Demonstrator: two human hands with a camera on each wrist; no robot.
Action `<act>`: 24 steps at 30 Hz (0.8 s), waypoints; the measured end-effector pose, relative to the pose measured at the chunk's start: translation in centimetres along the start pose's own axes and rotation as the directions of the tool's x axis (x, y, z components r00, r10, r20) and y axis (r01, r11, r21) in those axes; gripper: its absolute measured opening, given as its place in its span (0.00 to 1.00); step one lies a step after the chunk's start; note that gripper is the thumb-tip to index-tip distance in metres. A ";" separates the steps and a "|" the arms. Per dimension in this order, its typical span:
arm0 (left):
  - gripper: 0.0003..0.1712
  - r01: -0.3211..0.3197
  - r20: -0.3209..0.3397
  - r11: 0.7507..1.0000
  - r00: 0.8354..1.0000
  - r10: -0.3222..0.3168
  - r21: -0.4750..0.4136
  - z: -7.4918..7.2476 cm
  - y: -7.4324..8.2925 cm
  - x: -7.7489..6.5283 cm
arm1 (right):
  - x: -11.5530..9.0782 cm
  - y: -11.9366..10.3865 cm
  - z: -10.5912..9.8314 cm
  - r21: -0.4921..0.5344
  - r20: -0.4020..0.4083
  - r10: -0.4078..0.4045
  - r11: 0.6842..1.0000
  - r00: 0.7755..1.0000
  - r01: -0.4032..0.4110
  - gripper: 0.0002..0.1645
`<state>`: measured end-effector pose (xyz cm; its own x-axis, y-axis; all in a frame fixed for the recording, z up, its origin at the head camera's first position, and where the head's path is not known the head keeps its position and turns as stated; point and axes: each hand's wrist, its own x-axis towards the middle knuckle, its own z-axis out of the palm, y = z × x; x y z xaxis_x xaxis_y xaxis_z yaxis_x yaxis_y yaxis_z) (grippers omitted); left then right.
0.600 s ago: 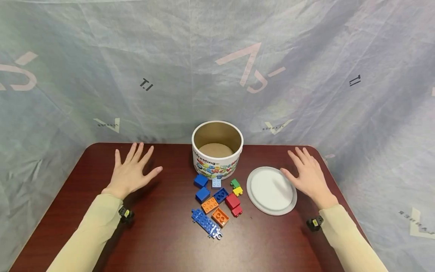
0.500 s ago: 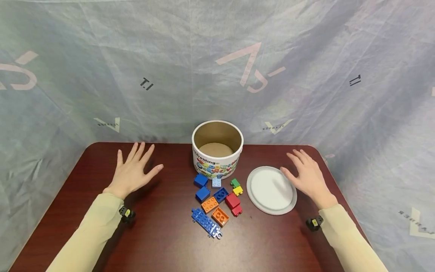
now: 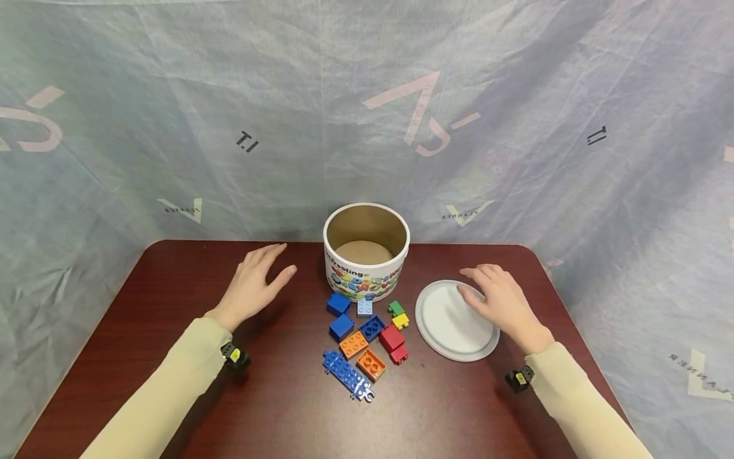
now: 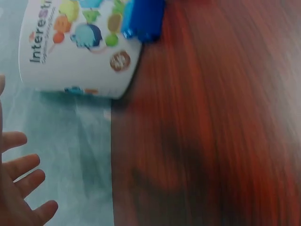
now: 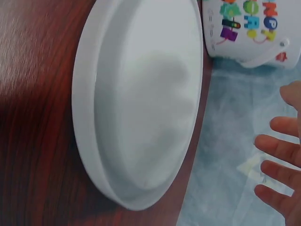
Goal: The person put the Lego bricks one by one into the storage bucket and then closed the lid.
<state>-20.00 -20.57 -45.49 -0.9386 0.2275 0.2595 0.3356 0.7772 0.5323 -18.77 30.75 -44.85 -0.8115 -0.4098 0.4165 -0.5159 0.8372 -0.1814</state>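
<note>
My left hand hovers over the table's left side, fingers extended toward a white printed bucket, and holds nothing. Over the right edge of a round white lid is my right hand, also without anything in it; its shadow falls on the lid in the right wrist view. The bucket stands upright with no lid on, its brown bottom showing. In front of it lie several toy building bricks: blue bricks, an orange brick, a red brick, a yellow brick and a long blue piece.
The dark red wooden table ends at a grey-blue cloth hanging behind and along both sides. A green brick and a light blue brick lie close to the bucket's foot. Its handle hangs down the side.
My left hand has moved right, toward the bucket, and turned inward. The right hand has shifted left, farther over the lid. Bricks, bucket and lid have stayed put.
</note>
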 end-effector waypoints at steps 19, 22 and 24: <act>0.33 0.060 -0.005 0.898 0.998 -0.070 -0.436 3.2 4.2 5.1 | 1.1 -2.9 2.4 0.015 0.034 -0.154 0.988 0.988 0.153 0.19; 0.33 0.081 0.004 0.882 0.996 -0.089 -0.464 3.6 4.5 5.5 | 1.3 -3.6 2.7 0.028 0.060 -0.172 0.985 0.983 0.171 0.18; 0.33 0.089 0.005 0.873 0.995 -0.098 -0.479 3.9 4.6 5.7 | 1.4 -4.1 3.1 0.036 0.080 -0.192 0.981 0.978 0.190 0.18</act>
<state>-24.13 -13.42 -44.70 -0.9674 0.1528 0.2020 0.2484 0.4175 0.8741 -18.68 25.65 -46.24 -0.7165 -0.5905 0.3714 -0.6701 0.7305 -0.1314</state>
